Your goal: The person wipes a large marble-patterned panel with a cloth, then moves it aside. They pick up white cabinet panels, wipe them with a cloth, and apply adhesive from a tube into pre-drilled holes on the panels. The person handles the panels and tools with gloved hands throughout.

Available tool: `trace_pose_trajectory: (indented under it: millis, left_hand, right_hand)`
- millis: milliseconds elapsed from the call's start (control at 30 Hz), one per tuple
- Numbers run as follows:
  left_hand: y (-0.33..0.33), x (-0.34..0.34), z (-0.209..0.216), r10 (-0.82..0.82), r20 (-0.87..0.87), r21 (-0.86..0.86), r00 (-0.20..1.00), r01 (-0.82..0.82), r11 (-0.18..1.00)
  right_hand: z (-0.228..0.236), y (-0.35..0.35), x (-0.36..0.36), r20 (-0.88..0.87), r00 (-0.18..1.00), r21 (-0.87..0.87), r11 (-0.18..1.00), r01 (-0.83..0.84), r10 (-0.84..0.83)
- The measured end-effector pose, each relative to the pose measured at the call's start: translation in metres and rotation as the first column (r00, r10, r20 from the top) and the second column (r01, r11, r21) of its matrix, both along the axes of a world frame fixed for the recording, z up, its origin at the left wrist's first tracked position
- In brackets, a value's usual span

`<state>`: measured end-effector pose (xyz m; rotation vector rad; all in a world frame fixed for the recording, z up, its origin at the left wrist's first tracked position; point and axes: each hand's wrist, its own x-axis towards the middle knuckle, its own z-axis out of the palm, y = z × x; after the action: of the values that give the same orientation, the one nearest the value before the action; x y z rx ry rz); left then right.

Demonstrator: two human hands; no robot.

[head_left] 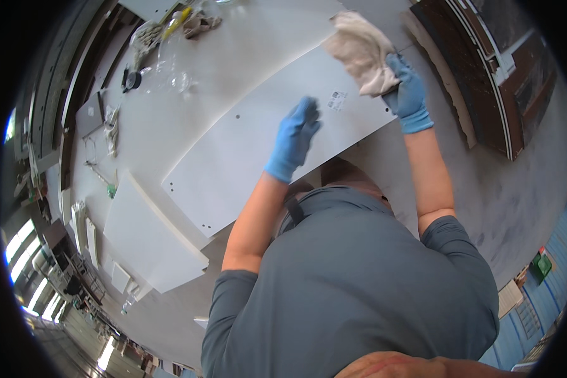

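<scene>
A long white panel (258,142) with a few dark holes and a small printed label (337,101) lies across the table in front of me. My right hand (411,94), in a blue glove, is closed on a crumpled beige cloth (361,51) at the panel's right end. The cloth hangs over the panel's far right part. Over the middle of the panel is my left hand (294,138), also gloved in blue. Its fingers are curled together, slightly blurred, and I see nothing in them.
Another white panel (148,236) lies at the left. Farther back are a roll of black tape (132,80), clear plastic wrap (181,82), and a bundled cloth (201,24). Dark brown panels (485,75) stand at the far right. A green container (540,267) is at the lower right.
</scene>
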<state>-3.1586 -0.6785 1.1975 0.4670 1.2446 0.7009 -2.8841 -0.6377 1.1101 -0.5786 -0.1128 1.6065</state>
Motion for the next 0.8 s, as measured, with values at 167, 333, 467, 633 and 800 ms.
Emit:
trace_pose_trajectory:
  millis: [167,333,467,633,800]
  left_hand:
    - [0.023,0.018,-0.004,0.129,0.473,-0.041,0.872,-0.125,0.991]
    - [0.005,-0.009,0.004,0.273,-0.053,0.058,0.960,-0.270,0.961]
    - [0.000,-0.032,0.011,0.166,-0.521,0.225,0.837,-0.053,0.973]
    - [-0.009,-0.069,0.043,-0.138,-0.299,0.091,0.944,0.172,0.981]
    - [0.003,-0.119,0.092,0.065,0.664,-0.096,0.745,-0.001,0.995]
  right_hand:
    - [0.055,-0.024,-0.073,-0.013,0.973,-0.095,0.968,-0.231,0.231]
    - [0.065,-0.042,-0.091,0.998,0.066,0.027,0.979,-0.203,-0.014]
    - [0.071,-0.040,-0.121,0.970,0.221,0.184,0.908,-0.376,-0.106]
    - [0.075,-0.045,-0.187,0.448,0.653,-0.012,0.735,-0.678,0.610]
    - [0.064,-0.055,-0.229,-0.002,0.765,-0.001,0.765,-0.644,0.644]
